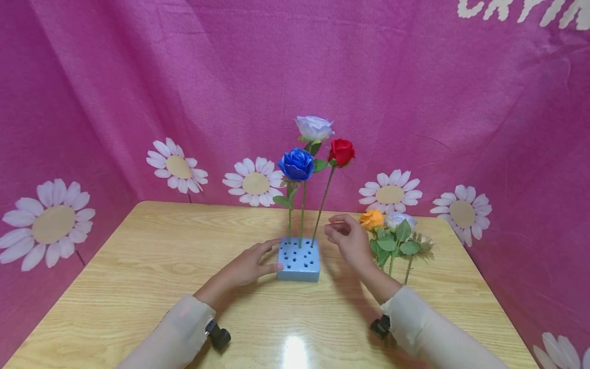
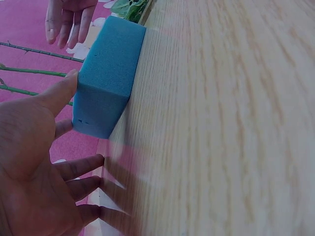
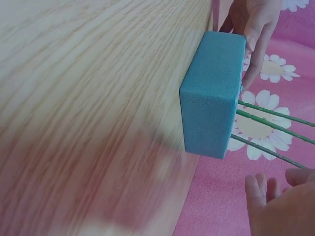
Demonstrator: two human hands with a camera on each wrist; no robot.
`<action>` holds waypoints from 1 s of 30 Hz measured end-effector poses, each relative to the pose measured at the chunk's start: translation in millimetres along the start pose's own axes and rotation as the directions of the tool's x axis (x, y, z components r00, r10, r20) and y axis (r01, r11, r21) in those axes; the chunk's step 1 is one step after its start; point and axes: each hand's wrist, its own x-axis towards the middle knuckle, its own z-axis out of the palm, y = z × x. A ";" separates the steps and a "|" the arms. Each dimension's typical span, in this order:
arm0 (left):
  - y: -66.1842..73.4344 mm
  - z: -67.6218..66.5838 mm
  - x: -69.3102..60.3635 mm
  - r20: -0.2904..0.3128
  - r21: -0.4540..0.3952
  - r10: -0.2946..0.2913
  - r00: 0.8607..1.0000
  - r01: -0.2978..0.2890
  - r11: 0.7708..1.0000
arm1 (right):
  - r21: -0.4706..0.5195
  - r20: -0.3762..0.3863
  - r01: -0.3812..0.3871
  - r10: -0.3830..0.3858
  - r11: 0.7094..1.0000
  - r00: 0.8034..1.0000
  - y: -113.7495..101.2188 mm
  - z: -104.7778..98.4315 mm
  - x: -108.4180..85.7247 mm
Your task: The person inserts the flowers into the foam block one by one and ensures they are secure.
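A light blue foam block (image 1: 298,260) with several holes in its top stands on the table. Upright in it are a blue rose (image 1: 296,164), a pale lilac rose (image 1: 314,128) and a red rose (image 1: 342,152), whose stem leans right. My left hand (image 1: 248,263) touches the block's left side, its thumb at the top edge in the left wrist view and its other fingers spread loosely. To the right of the red rose's stem, my right hand (image 1: 351,241) hovers with loosely bent fingers and holds nothing. In the right wrist view it is apart from the stems.
Right of my right hand lie an orange rose (image 1: 371,220), another pale rose (image 1: 400,220) and a beige spiky flower (image 1: 423,245), partly hidden by leaves and my arm. A pink cloth (image 1: 221,92) printed with daisies hangs behind the wooden table (image 1: 152,266).
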 end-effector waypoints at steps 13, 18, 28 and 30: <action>0.7 -0.5 -0.1 0.004 -0.006 0.009 1.000 -0.009 1.000 | -0.026 -0.009 0.014 -0.014 1.000 1.000 4.4 -14.6 -7.9; 1.3 -0.1 -1.1 0.008 -0.012 0.012 1.000 -0.012 1.000 | -0.045 -0.009 0.000 -0.001 0.999 1.000 7.8 -22.0 -11.4; 0.9 -0.3 -1.1 0.012 -0.014 0.003 1.000 -0.003 1.000 | -0.022 0.011 -0.037 0.037 0.999 0.999 12.9 -44.0 -21.9; 1.1 -0.3 -1.2 0.014 -0.014 -0.001 1.000 0.001 1.000 | -0.020 0.013 -0.036 0.036 0.999 0.999 14.7 -47.8 -24.2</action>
